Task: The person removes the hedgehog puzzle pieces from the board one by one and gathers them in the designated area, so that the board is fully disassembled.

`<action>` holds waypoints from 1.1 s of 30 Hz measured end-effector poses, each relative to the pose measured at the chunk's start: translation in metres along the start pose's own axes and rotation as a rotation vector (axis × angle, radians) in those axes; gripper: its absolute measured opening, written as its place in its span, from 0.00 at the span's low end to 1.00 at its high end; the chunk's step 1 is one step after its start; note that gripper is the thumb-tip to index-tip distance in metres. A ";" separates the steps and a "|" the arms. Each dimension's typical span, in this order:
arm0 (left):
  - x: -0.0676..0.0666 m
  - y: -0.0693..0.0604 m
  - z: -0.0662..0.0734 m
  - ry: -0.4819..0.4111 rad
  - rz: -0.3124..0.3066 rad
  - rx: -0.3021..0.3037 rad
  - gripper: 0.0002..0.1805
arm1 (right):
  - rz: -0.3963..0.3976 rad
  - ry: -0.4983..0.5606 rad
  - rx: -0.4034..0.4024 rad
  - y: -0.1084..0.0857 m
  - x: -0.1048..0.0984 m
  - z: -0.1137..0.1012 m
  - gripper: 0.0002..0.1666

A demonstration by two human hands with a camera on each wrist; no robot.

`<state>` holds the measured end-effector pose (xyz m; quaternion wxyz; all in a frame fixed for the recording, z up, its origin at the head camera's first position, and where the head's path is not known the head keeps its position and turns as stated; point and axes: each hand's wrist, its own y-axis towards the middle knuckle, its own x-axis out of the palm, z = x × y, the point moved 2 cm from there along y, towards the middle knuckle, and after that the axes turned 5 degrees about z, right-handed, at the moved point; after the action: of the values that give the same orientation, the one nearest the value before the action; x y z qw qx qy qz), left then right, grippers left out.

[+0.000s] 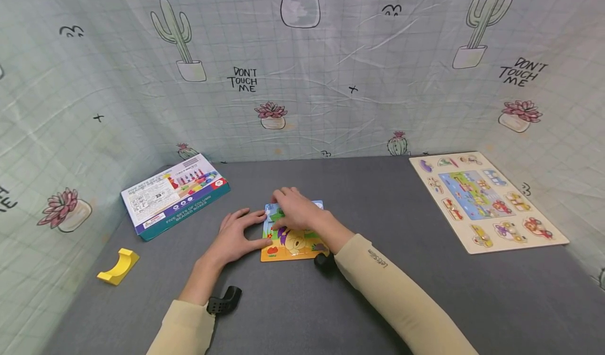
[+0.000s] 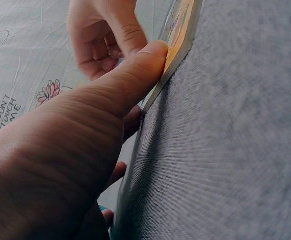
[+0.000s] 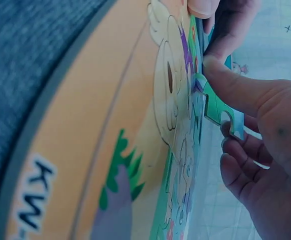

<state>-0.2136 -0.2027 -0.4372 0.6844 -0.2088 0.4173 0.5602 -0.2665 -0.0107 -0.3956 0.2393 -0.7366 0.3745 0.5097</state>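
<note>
While my left hand [image 1: 235, 235], fingers spread, touches the board [image 1: 280, 253] at its left edge, my right hand [image 1: 299, 211] pinches the piece [image 3: 215, 106] near the far left corner. Seating unclear. Judgement: match outlines, lower level, press only once aligned.

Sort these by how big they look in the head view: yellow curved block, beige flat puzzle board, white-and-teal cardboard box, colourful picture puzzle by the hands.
1. Beige flat puzzle board
2. White-and-teal cardboard box
3. Colourful picture puzzle, though partly covered
4. Yellow curved block
</note>
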 end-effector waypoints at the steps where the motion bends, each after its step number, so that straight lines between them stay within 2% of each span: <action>1: 0.000 0.000 0.000 0.001 0.001 0.001 0.40 | 0.008 0.014 -0.006 0.000 -0.001 0.000 0.28; 8: -0.001 -0.001 -0.001 0.004 0.013 0.014 0.38 | 0.042 0.203 -0.019 -0.002 -0.008 0.001 0.10; 16: 0.000 -0.001 -0.002 -0.001 0.010 0.017 0.39 | 0.077 0.358 -0.021 -0.005 -0.015 0.010 0.06; 22: 0.002 -0.001 -0.002 -0.004 0.005 0.011 0.39 | 0.121 0.410 -0.020 -0.010 -0.028 0.021 0.07; 26: 0.003 -0.001 -0.002 0.000 0.004 0.011 0.39 | 0.118 0.434 -0.013 -0.015 -0.035 0.033 0.08; 33: 0.004 0.000 -0.002 0.010 0.010 0.014 0.38 | 0.143 0.423 -0.001 -0.024 -0.048 0.061 0.07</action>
<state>-0.2144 -0.2019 -0.4411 0.6808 -0.2048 0.4259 0.5596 -0.2918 0.0634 -0.3741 0.1181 -0.7988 0.4675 0.3597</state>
